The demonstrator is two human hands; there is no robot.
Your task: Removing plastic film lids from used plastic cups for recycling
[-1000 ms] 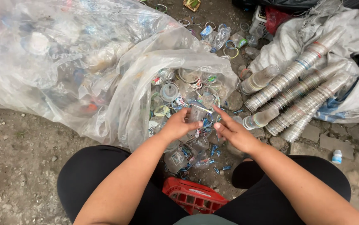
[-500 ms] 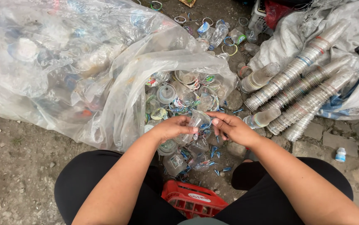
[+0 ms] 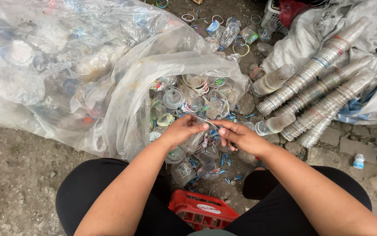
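In the head view, both bare hands meet at the centre of the frame, just above the person's knees in black trousers [image 3: 105, 188]. The left hand [image 3: 180, 131] has its grip clenched, thumb and forefinger pinched on the rim of a clear, crumpled plastic cup [image 3: 196, 140] that hangs below the fingers. The right hand [image 3: 240, 136] closes its grip on the same cup from the other side, fingertips pinching a thin clear strip at the cup's top edge, so the two hands nearly touch over it.

The cup sits at the centre of the frame, held over a heap of loose clear cups and coloured lid scraps [image 3: 188, 98] that spills out of the mouth of a large transparent plastic sack [image 3: 66, 65]. The sack fills the upper left of the frame and is packed with more clear plastic pieces.

At the upper right, long nested stacks of clear plastic cups [image 3: 319, 87] lie side by side, slanting up toward the corner on a pale grey woven sack [image 3: 302, 39]. A small white bottle with a blue cap [image 3: 359, 161] stands on the stony ground [image 3: 18, 175] at the right edge. At the bottom centre, between the knees, a red plastic crate [image 3: 201, 212] shows its rim. Loose plastic rings and crushed bottles [image 3: 227, 30] lie scattered at the top centre.
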